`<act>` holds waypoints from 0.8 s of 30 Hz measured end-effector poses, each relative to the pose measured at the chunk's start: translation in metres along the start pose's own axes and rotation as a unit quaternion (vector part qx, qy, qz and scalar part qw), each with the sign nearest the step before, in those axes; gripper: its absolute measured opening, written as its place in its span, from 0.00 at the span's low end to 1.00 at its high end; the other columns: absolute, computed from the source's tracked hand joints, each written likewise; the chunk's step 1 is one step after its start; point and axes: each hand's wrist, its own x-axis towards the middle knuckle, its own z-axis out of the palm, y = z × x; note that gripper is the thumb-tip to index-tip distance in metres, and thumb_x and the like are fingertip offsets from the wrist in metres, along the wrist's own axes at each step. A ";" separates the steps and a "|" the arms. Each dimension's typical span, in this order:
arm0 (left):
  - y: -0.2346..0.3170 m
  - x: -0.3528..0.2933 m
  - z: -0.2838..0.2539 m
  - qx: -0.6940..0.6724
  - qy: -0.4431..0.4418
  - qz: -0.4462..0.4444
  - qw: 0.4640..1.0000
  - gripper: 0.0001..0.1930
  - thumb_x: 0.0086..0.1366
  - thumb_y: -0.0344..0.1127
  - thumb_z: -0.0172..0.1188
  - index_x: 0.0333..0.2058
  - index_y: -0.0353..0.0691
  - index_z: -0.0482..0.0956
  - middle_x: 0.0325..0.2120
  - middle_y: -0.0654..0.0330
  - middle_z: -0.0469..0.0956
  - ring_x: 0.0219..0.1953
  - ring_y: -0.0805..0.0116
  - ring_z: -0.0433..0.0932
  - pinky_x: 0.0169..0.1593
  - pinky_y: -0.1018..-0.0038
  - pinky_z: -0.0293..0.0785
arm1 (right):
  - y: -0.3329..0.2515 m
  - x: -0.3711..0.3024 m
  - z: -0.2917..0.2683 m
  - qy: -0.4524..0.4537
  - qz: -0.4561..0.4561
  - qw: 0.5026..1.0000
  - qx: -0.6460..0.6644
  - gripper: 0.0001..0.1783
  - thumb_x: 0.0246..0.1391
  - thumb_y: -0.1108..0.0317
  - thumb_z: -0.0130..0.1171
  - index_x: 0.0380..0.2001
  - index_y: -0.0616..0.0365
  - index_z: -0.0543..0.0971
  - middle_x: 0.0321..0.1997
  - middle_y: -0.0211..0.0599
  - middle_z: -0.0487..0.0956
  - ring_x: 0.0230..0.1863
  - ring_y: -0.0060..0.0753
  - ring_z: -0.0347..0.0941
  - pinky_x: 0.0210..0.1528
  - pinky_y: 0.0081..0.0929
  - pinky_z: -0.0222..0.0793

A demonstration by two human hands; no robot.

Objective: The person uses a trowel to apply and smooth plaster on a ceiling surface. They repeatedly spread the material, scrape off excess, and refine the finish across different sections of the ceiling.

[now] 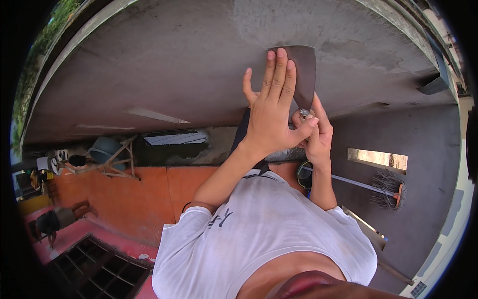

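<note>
A putty knife with a wide, dark blade [305, 74] is raised in front of the grey wall. My right hand [318, 132] grips it low, around the neck and handle; most of the handle is hidden by the fingers. My left hand [271, 107] shows its back, with three fingers stretched flat against the blade's left part. Its little finger sticks out apart to the left, and its thumb points right, over the right hand's fingers.
Grey plastered wall [189, 65] spans the area ahead. At right, a mop [386, 191] leans near a slot in the wall. A grey basin [105, 149] rests by a wooden stand [130, 158] at left. Another person [50, 222] bends down at the lower left, near a dark window grille [99, 266].
</note>
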 end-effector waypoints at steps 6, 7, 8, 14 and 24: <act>-0.005 0.002 -0.009 0.009 0.013 0.010 1.000 0.52 0.63 0.66 0.48 0.73 0.30 0.47 0.74 0.39 0.45 0.77 0.48 0.44 0.71 0.45 0.25 | 0.009 -0.002 0.013 0.028 -0.026 0.998 -0.043 0.27 0.73 0.67 0.44 0.71 0.64 0.61 0.36 0.32 0.80 0.23 0.08 0.60 0.22 0.13 0.57; -0.004 -0.001 -0.005 0.015 -0.005 0.007 1.000 0.52 0.63 0.66 0.48 0.73 0.30 0.48 0.74 0.39 0.46 0.77 0.49 0.44 0.71 0.46 0.25 | 0.004 -0.006 0.010 0.019 -0.007 1.000 -0.019 0.28 0.73 0.66 0.43 0.72 0.64 0.60 0.32 0.29 0.78 0.22 0.08 0.59 0.21 0.14 0.54; -0.003 -0.003 -0.004 0.022 -0.023 0.004 1.000 0.52 0.63 0.66 0.48 0.73 0.30 0.48 0.74 0.40 0.46 0.77 0.49 0.45 0.71 0.47 0.25 | 0.006 -0.007 0.009 0.017 -0.006 0.999 -0.029 0.29 0.73 0.64 0.43 0.72 0.64 0.59 0.29 0.27 0.75 0.21 0.08 0.58 0.20 0.14 0.52; -0.011 0.009 -0.026 -0.001 0.066 0.005 0.998 0.52 0.58 0.63 0.55 0.72 0.31 0.54 0.74 0.44 0.50 0.76 0.53 0.50 0.70 0.48 0.34 | 0.005 0.007 0.032 0.014 -0.033 0.999 -0.033 0.29 0.73 0.67 0.44 0.72 0.64 0.60 0.29 0.28 0.76 0.22 0.09 0.59 0.22 0.13 0.55; -0.004 0.005 -0.018 0.004 0.023 -0.003 1.000 0.50 0.62 0.66 0.51 0.70 0.29 0.57 0.73 0.42 0.54 0.75 0.50 0.55 0.70 0.49 0.37 | 0.006 -0.006 0.018 0.028 0.010 0.999 -0.026 0.33 0.74 0.57 0.42 0.74 0.60 0.53 0.24 0.26 0.70 0.16 0.09 0.56 0.13 0.11 0.50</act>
